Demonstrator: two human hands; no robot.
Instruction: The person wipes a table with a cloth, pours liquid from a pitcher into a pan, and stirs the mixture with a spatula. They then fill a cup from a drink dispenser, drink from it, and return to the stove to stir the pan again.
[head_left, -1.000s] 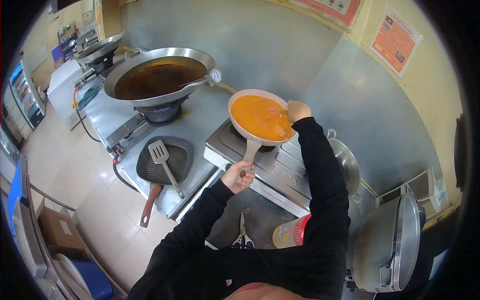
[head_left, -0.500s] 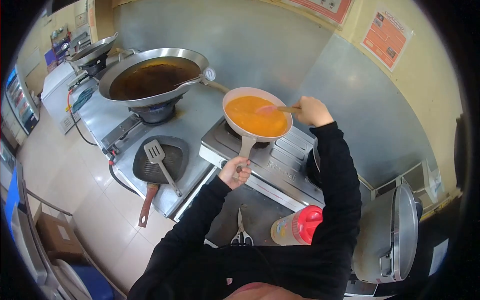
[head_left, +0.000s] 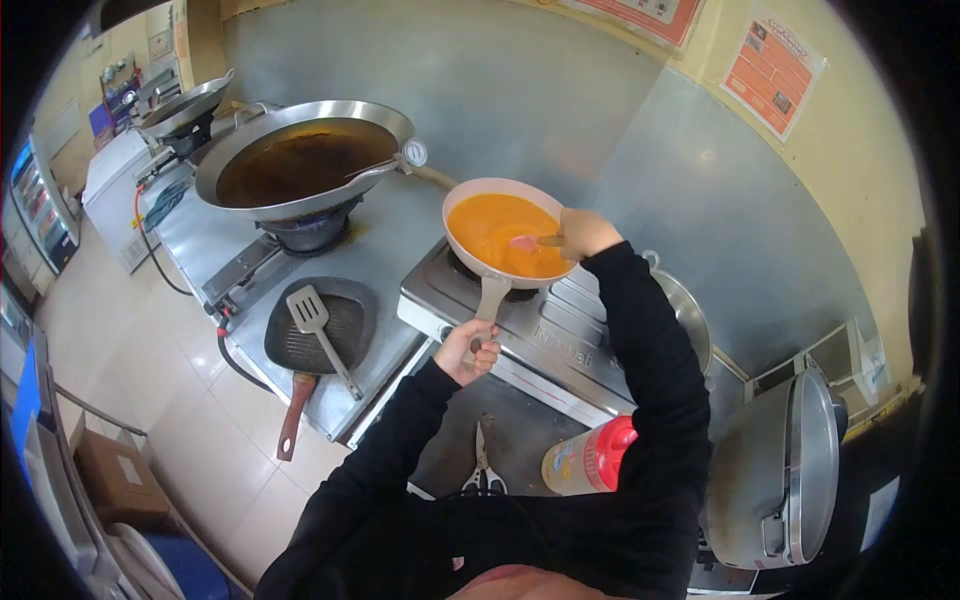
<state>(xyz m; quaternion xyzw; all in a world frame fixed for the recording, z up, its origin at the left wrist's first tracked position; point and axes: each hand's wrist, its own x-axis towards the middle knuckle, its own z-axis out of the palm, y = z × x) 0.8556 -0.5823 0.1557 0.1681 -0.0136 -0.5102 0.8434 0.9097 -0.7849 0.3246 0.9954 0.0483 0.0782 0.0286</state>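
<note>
A light-coloured frying pan sits over the left burner of a gas stove, with orange sauce spread across its inside. My left hand is wrapped round the pan's handle, which points toward me. Above the pan's right rim, my right hand grips the wooden handle of a pink-headed spatula. The spatula's head rests partly in the sauce, right of the pan's middle. My right fingers are partly hidden behind the back of the hand.
Left of the stove stands a big wok of dark oil with a thermometer. A square grill pan carries a slotted turner. Nearer me are scissors and a red-lidded container. A large pot stands at right.
My right hand has moved left and down toward me, carrying the spatula through the sauce. A metal pan behind my right arm shows more. My left hand stays on the handle.
</note>
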